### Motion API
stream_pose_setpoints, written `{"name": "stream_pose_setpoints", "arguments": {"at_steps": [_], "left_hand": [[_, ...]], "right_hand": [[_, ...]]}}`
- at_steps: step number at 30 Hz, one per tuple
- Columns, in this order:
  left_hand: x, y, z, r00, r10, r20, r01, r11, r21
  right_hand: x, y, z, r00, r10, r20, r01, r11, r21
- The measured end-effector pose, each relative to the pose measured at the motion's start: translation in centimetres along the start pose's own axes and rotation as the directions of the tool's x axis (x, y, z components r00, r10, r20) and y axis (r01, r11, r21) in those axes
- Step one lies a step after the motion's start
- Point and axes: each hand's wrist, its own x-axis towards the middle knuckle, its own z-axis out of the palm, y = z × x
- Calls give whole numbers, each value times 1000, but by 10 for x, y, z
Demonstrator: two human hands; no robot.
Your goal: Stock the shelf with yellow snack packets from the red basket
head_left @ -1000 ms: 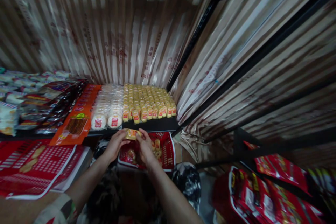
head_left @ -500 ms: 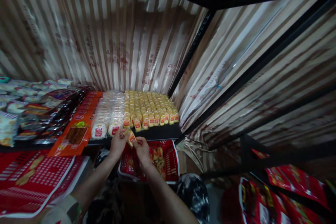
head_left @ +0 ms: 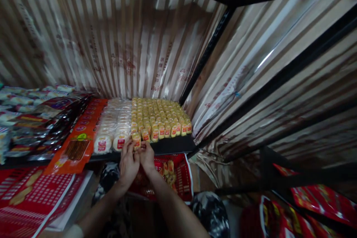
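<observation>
My left hand (head_left: 129, 163) and my right hand (head_left: 147, 159) meet at the shelf's front edge. Between their closed fingertips a small yellow snack packet (head_left: 136, 140) with a red label stands upright, at the front of the leftmost yellow row. Behind and to its right, tight rows of matching yellow packets (head_left: 158, 115) fill the corner of the shelf. Left of it are clear-wrapped round white packets (head_left: 120, 140) with red labels. Below my hands, partly hidden by my right forearm, a red basket (head_left: 182, 178) holds more yellow packets (head_left: 169, 171).
An orange snack pouch (head_left: 76, 148) hangs over the shelf edge (head_left: 173, 145), beside dark shiny packs (head_left: 50, 126). At lower left lies a red printed bag (head_left: 36, 197). A black post (head_left: 208, 55) rises at the corner. Red packages (head_left: 326, 200) sit at lower right.
Both hands have moved forward from above the basket to the shelf edge, bringing the yellow packet upright to the front of the leftmost yellow row. The view has shifted slightly.
</observation>
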Motion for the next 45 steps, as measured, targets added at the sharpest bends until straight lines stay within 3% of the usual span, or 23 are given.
{"name": "stream_pose_setpoints", "arguments": {"at_steps": [8, 16, 21, 25, 29, 36, 45], "left_hand": [[5, -19, 6, 997, -17, 79, 14, 999, 39], [6, -29, 8, 995, -27, 93, 31, 998, -47], [5, -35, 12, 995, -30, 95, 37, 996, -77], [4, -39, 16, 996, 3, 91, -1, 1000, -22], [1, -39, 19, 993, 36, 112, -46, 995, 88], [-3, -34, 20, 994, 61, 90, -73, 988, 133], [-3, -36, 25, 996, 45, 77, -54, 992, 117]], "right_hand": [[6, -10, 5, 997, -71, 30, 76, 973, -217], [6, -7, 10, 992, -128, 1, 117, 901, -417], [7, 0, 12, 990, -142, 6, 134, 922, -363], [2, 2, 0, 981, -195, 24, 192, 926, -326], [-1, -4, -20, 952, -307, -1, 273, 851, -449], [7, -3, -30, 913, -380, 146, 389, 708, -590], [6, 1, -22, 920, -364, 145, 385, 768, -512]]}}
